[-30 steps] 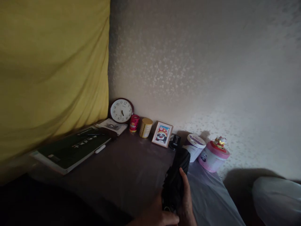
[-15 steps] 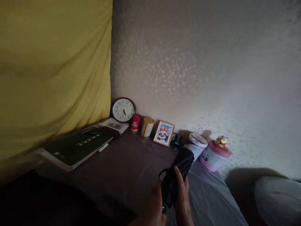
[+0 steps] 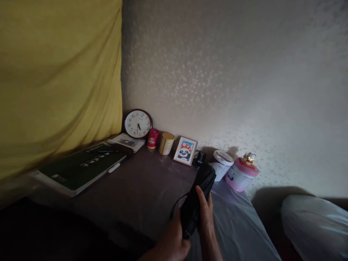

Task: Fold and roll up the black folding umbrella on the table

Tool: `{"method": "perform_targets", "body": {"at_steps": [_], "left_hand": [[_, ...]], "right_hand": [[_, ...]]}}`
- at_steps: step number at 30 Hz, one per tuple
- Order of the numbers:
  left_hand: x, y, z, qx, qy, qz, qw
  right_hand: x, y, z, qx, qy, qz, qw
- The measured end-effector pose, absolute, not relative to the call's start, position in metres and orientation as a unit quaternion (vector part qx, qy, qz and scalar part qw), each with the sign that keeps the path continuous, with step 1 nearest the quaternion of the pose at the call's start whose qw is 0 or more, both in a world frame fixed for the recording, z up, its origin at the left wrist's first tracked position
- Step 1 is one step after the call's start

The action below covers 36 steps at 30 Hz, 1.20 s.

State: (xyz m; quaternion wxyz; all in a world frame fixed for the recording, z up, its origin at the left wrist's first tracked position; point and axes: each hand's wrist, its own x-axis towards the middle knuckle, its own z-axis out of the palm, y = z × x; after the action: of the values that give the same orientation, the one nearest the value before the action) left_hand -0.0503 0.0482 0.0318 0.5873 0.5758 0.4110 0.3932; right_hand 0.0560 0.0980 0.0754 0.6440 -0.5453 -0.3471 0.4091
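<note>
A black folded umbrella (image 3: 194,203) is held aslant above the table, its upper end pointing away to the right. My right hand (image 3: 205,212) grips its right side, thumb lying along the fabric. Around the lower end, near the handle, my left hand (image 3: 174,237) is closed, with its fingers partly hidden in shadow. A thin black strap loops out on the umbrella's left side. Just beyond the umbrella's upper end are a small black object (image 3: 199,159) and a white tub (image 3: 221,165) with a purple-marked lid.
Along the wall stand a round clock (image 3: 138,124), a red can (image 3: 153,139), a yellow-lidded can (image 3: 166,144), a framed panda picture (image 3: 185,150) and a pink-lidded jar (image 3: 240,174). A dark green book (image 3: 84,166) lies left; a yellow curtain (image 3: 59,72) hangs behind it.
The view has shifted slightly, so everything sits a little further left and higher. Both hands still hold the umbrella, and its strap now stands out further to the left.
</note>
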Motion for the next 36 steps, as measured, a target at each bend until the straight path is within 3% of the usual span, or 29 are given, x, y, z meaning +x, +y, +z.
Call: {"method": "perform_targets", "body": {"at_steps": [4,12,15,18,21,24,27,31,36], "left_hand": [[-0.052,0.05,0.029,0.612,0.478,0.394,0.492],[-0.062,0.043,0.07,0.52,0.349,0.345,0.699],[-0.06,0.044,0.059,0.553,0.357,0.358,0.662],[-0.057,0.048,0.037,0.641,0.334,0.448,0.527],[-0.058,0.051,0.023,0.674,0.406,0.419,0.453],[-0.061,0.052,0.031,0.658,0.419,0.391,0.489],[-0.065,0.051,0.052,0.609,0.343,0.412,0.585],[-0.067,0.048,0.068,0.556,0.334,0.348,0.677],[-0.064,0.045,0.05,0.626,0.375,0.386,0.564]], "right_hand": [[0.06,0.099,0.068,-0.559,-0.311,0.414,0.648],[0.058,0.094,0.087,-0.484,-0.28,0.583,0.59],[0.058,0.097,0.085,-0.505,-0.322,0.521,0.608],[0.06,0.101,0.077,-0.543,-0.351,0.451,0.616],[0.063,0.104,0.07,-0.576,-0.346,0.394,0.627],[0.064,0.106,0.068,-0.575,-0.322,0.393,0.641],[0.064,0.106,0.071,-0.55,-0.3,0.459,0.63],[0.062,0.103,0.077,-0.531,-0.305,0.498,0.614],[0.06,0.101,0.075,-0.601,-0.357,0.375,0.609]]}}
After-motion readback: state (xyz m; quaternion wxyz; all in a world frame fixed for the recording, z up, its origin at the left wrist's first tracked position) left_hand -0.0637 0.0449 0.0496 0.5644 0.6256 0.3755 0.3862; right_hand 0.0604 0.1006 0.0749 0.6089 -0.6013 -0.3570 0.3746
